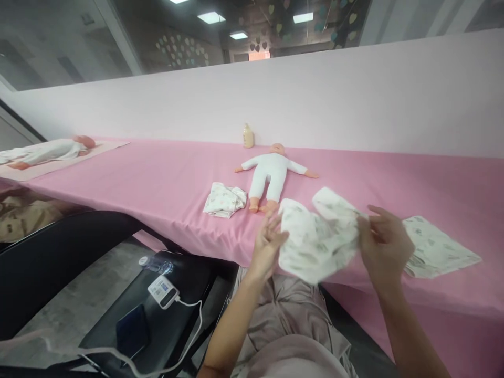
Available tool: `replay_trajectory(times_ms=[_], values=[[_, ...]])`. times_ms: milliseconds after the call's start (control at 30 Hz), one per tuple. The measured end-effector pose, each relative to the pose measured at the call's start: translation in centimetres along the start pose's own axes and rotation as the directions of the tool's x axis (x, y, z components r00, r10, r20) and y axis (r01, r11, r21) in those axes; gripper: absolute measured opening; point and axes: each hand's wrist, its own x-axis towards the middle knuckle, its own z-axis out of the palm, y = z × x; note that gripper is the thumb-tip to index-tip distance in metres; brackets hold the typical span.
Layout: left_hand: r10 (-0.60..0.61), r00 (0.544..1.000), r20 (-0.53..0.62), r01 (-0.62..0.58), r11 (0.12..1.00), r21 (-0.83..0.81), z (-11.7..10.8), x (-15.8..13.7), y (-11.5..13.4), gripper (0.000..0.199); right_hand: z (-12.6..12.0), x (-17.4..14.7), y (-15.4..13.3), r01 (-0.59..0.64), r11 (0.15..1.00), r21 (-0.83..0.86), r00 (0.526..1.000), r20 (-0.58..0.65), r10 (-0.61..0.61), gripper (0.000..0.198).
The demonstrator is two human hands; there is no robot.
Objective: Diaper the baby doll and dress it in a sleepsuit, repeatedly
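A white baby garment (318, 241) with a faint small print hangs between my hands, above the table's front edge. Its left edge is pinched in my left hand (268, 241), while my right hand (384, 249) grips the other side. Whether it is a top or trousers I cannot tell. Just beyond lies a baby doll (270, 170) on its back in a white suit, arms spread and feet towards me. Left of the doll's feet sits a folded printed cloth (224, 200). Another folded printed cloth (439, 248) rests to the right of my right hand.
Pink cloth (173, 173) covers the long table. A pale yellow pump bottle (248, 136) stands near the wall. Another doll (51, 150) lies at far left. On a black chair (106, 328) are a clear bottle (155, 264), a white cabled device (163, 291) and a dark phone (133, 332).
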Motion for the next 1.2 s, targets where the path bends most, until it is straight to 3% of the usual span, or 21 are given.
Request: replay_trajectory(times_ms=[67, 133, 167, 233, 300, 400, 567, 700, 833, 900, 1033, 1200], values=[[0.026, 0.994, -0.11, -0.024, 1.0, 0.019, -0.7, 1.8, 0.0, 0.066, -0.5, 0.3, 0.8, -0.046, 0.999, -0.017, 0.997, -0.057, 0.045, 0.035], [0.055, 0.986, -0.16, -0.05, 0.998, 0.036, -0.9, 3.4, -0.1, 0.06, -0.4, 0.1, 1.4, -0.033, 0.994, -0.107, 0.989, 0.137, 0.048, 0.037], [0.07, 0.985, -0.157, -0.067, 0.997, 0.028, -0.7, 3.9, -0.1, 0.058, -0.1, -0.3, 1.5, 0.018, 0.989, -0.148, 0.959, 0.281, 0.025, 0.039], [0.074, 0.992, -0.103, -0.077, 0.997, -0.021, 0.3, 4.5, 0.0, 0.055, 0.9, -1.3, 1.0, 0.199, 0.97, -0.137, 0.86, 0.498, -0.106, 0.045], [0.025, 1.0, 0.001, -0.025, 0.996, -0.085, 1.8, 4.5, 0.2, 0.049, 2.1, -2.5, -0.1, 0.352, 0.935, -0.027, 0.782, 0.557, -0.279, 0.049], [-0.02, 0.981, 0.191, 0.047, 0.989, -0.14, 3.5, 4.1, 0.5, 0.039, 3.6, -3.6, -1.7, 0.353, 0.932, 0.078, 0.74, 0.587, -0.329, 0.047], [0.043, 0.928, 0.371, 0.003, 0.992, -0.123, 2.6, 3.5, 0.0, 0.036, 4.5, -3.7, -1.7, 0.007, 0.973, 0.229, 0.792, 0.593, -0.145, 0.033], [0.13, 0.921, 0.366, -0.224, 0.948, 0.225, 1.3, 2.3, -1.4, 0.042, 4.2, -3.0, -1.6, -0.28, 0.911, 0.302, 0.845, 0.527, 0.086, 0.038], [0.306, 0.916, 0.259, -0.4, 0.753, 0.523, 1.5, 1.3, -1.7, 0.028, 3.4, -1.9, -2.5, -0.327, 0.883, 0.336, 0.869, 0.474, 0.141, 0.036], [0.363, 0.899, 0.245, -0.437, 0.699, 0.566, 1.8, 1.4, -1.1, 0.021, 3.0, -1.4, -2.8, -0.362, 0.844, 0.396, 0.844, 0.523, 0.117, 0.032], [0.338, 0.914, 0.225, -0.404, 0.701, 0.587, 1.8, 2.2, 0.0, 0.017, 2.2, -0.3, -2.7, -0.477, 0.723, 0.5, 0.763, 0.644, 0.058, 0.035], [0.399, 0.903, 0.158, -0.421, 0.751, 0.509, 0.8, 3.4, 0.6, 0.017, 1.7, 0.7, -2.4, -0.436, 0.744, 0.506, 0.822, 0.561, 0.1, 0.027]])
